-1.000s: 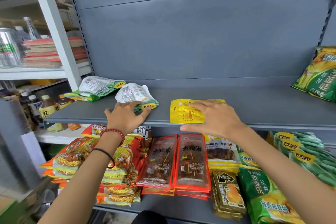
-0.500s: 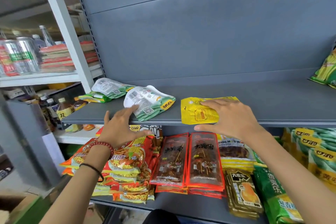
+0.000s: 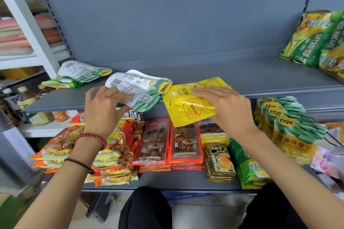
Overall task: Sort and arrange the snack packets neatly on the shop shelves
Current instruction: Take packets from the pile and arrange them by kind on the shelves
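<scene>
My left hand (image 3: pixel 104 111) pinches the white-green packet (image 3: pixel 137 87). My right hand (image 3: pixel 229 111) lies flat-fingered on the yellow packet (image 3: pixel 186 106) just beside it.

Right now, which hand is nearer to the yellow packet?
Right. The right hand rests flat on the yellow packet; the left hand holds the white and green packet beside it, to the left.

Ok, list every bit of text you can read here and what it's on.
"甘源": yellow tabs on the green bean packets.
"黄味蚕豆": front of those packets, first character blurred.
"大魔王": dark packet.
Fine print on the white-green packet and the yellow packet: too small to read.
</scene>
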